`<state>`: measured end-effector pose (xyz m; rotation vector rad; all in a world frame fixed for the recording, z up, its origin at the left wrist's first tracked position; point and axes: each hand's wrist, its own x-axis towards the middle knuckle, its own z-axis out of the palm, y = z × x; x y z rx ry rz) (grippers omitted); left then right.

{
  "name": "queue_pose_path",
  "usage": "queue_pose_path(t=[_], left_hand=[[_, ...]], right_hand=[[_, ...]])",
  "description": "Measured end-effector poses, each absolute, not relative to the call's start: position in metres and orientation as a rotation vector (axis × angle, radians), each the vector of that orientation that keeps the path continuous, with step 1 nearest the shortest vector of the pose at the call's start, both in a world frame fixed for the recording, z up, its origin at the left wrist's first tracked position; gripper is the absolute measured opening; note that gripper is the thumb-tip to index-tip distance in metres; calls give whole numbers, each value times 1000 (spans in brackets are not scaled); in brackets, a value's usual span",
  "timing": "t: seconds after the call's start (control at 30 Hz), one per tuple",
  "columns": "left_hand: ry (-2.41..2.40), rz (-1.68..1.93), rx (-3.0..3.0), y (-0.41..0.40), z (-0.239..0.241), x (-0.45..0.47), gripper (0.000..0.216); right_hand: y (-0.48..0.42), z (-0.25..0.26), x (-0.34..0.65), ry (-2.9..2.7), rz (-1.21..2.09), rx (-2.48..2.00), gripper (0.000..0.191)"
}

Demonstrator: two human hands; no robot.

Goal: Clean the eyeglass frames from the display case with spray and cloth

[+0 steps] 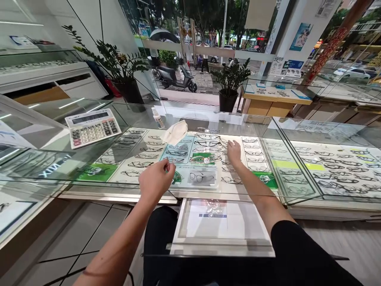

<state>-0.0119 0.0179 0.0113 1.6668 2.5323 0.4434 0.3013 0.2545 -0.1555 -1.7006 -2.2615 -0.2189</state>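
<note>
This is an optician's shop. A long glass-topped display counter [268,131] runs from nine to three o'clock, with rows of thin-framed spectacles [205,143] on white and green trays under its glass. A grey desk calculator [93,127] lies at ten o'clock. At twelve o'clock, tall glass entrance doors [186,39] face a street with a parked dark scooter [175,77]. Just right of them stands a potted green plant [230,79].

R hand [234,153] nr display eyeglasses [207,143]
</note>
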Motion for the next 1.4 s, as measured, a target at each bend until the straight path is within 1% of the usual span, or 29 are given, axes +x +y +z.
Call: queue_pose_path(t=[0.13,0.3,0.47,0.67,0.87,1.03,1.2,1.4], left_hand=[[2536,339,1644,19,15,-14,38],[2554,260,1635,21,14,-16,38],[2601,143,1585,22,13,-17,43],[2644,-5,1500,23,13,-18,48],[2656,-24,1502,23,6,-24,49],[2674,-16,1455,25,12,-19,47],[2658,38,1478,25,16,-13,46],[2655,79,1468,25,16,-14,45]], right_hand=[[309,-151,316,-2384,-256,-1637,51],[349,-150,337,-2499,-282,-1629,42],[373,-165,346,-2589,-272,-1635,43],[400,-185,342,-2604,-186,-1700,46],[409,-189,337,-2608,-132,-1756,43],[401,-184,336,-2612,-145,-1766,44],[395,-178,336,-2601,-163,-1749,40],[394,-178,335,-2595,-182,-1733,39]])
